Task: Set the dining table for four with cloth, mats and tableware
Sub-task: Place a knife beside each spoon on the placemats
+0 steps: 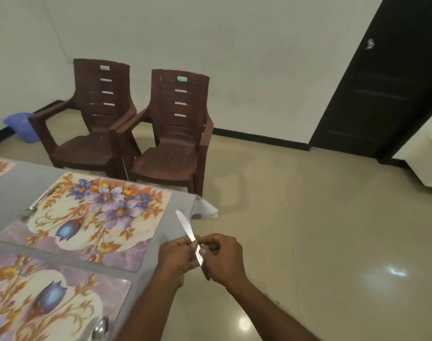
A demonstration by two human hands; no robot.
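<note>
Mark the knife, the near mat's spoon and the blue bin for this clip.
knife (pixel 185 223), head view, on the bare blade above the hands.
spoon (pixel 100 328), head view, on the bowl, at the near mat's right edge.
blue bin (pixel 22 126), head view, on its side wall, left of the chairs.

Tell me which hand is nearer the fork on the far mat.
Left. The left hand holds the knife at the table's edge, on the fork's side; the right hand grips it farther out, over the floor.

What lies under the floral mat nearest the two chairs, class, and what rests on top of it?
Under the mat lies the grey cloth, showing all around it; the table beneath is covered. A fork rests along the mat's left edge.
</note>
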